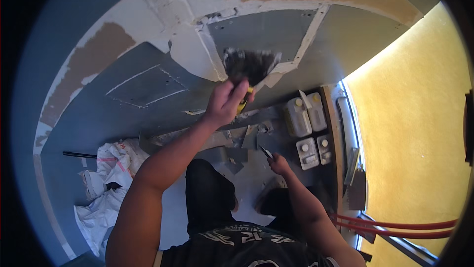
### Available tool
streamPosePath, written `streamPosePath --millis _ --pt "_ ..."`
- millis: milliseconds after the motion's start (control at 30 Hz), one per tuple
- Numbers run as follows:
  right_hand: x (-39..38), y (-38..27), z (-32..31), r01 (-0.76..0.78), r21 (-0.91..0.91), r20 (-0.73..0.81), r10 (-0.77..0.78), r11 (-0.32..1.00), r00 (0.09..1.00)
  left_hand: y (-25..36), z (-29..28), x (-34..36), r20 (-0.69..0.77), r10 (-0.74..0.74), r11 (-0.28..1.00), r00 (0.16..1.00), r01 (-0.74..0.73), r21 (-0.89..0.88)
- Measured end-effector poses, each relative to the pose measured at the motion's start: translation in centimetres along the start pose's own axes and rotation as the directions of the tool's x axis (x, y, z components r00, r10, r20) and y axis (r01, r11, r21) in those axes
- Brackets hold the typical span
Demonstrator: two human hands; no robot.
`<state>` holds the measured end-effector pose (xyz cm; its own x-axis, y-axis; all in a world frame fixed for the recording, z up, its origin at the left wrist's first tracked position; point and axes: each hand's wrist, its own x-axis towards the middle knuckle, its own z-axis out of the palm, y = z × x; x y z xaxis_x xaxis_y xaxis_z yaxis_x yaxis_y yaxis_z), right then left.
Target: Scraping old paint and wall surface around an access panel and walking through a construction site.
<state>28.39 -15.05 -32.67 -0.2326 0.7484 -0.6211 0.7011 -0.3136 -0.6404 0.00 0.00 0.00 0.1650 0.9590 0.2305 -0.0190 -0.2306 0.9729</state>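
Note:
In front of the wall, my left hand [224,103] is raised, closed around the yellow-and-black handle of a wide putty knife [252,64]. The blade is dark, blurred and smeared with white along its edge. It overlaps the lower part of a grey wall patch [256,32] framed in white filler; whether it touches the wall I cannot tell. Lower down, by my knee, my right hand [280,164] is closed on a slim tool with a narrow metallic blade [266,152], apparently a knife. Its handle is mostly hidden in the fingers.
Several whitish plastic jugs [298,118] stand at the right beside a wooden post [332,133]. Scraps of board [249,137] litter the wall's foot. White sacks [121,161] lie crumpled at the left. Red hoses [400,228] cross at the lower right, before a yellow surface [414,143].

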Motion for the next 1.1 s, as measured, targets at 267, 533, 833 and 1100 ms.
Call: streamPosePath --millis 267,533,833,1100 --pt "6.8 -0.4 -1.2 0.298 -0.226 -0.039 -0.314 0.927 0.949 -6.1 1.2 6.9 -0.404 0.291 0.949 0.867 -0.317 0.002" --pt "7.1 -5.4 -2.1 0.353 -0.141 -0.046 -0.362 0.925 0.931 -5.3 2.1 7.0 -0.528 0.251 0.953 0.811 -0.303 -0.014" --pt "10.6 -1.7 -3.4 0.149 -0.181 0.02 -0.148 0.972 0.989 -4.1 2.1 7.6 -0.531 0.205 0.953 0.822 -0.292 -0.084" --pt "6.4 -6.6 -7.2 0.415 -0.103 -0.376 -0.421 0.904 0.825 -4.0 1.8 7.1 -0.531 0.205 0.967 0.822 -0.255 -0.021"
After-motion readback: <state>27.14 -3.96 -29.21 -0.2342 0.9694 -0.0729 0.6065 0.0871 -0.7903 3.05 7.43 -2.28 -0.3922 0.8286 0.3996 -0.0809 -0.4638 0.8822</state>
